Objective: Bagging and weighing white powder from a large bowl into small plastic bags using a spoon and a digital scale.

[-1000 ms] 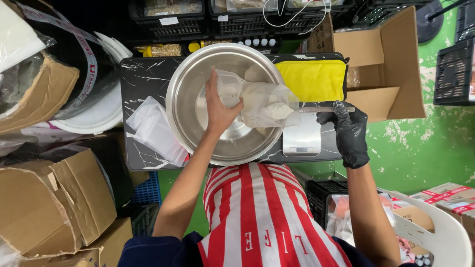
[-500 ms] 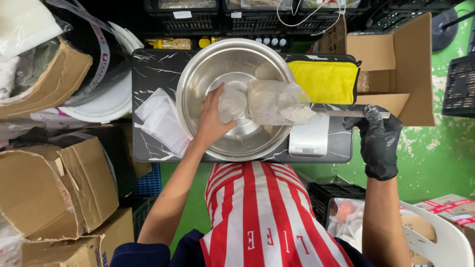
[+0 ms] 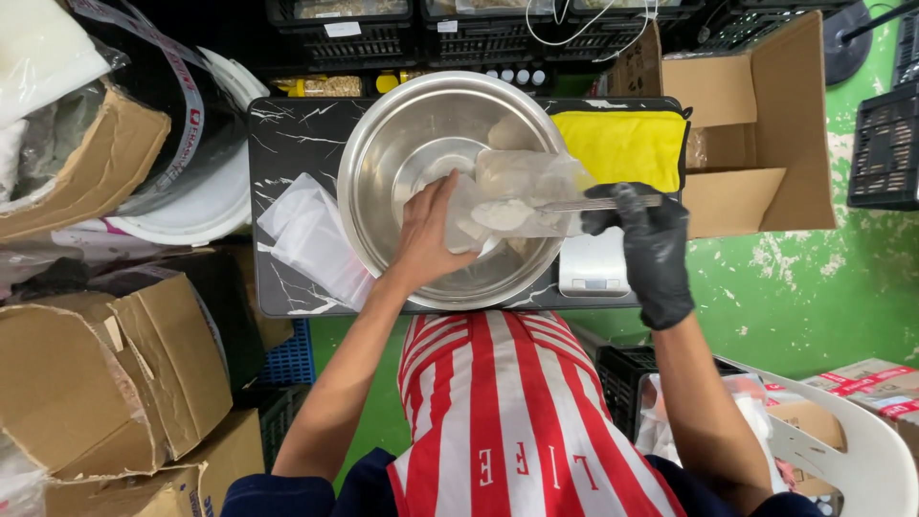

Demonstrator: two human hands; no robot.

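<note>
Item: bag (image 3: 512,196), clear, limp, light, slippery, over bowl (image 3: 383,153) at table centre. My left hand (image 3: 426,239) pinches its mouth; right hand (image 3: 643,239), gloved, grips scoop (image 3: 593,203). I'd hold it by the rim.

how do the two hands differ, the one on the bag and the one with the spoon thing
The left hand is bare; the right hand wears a black glove. The left hand grips a clear plastic bag of white powder over the steel bowl; the right hand holds a thin metal utensil that reaches into that bag. The left hand sits over the bowl; the right hand hangs beside it, above the small white scale. Both meet at the bag.
</note>
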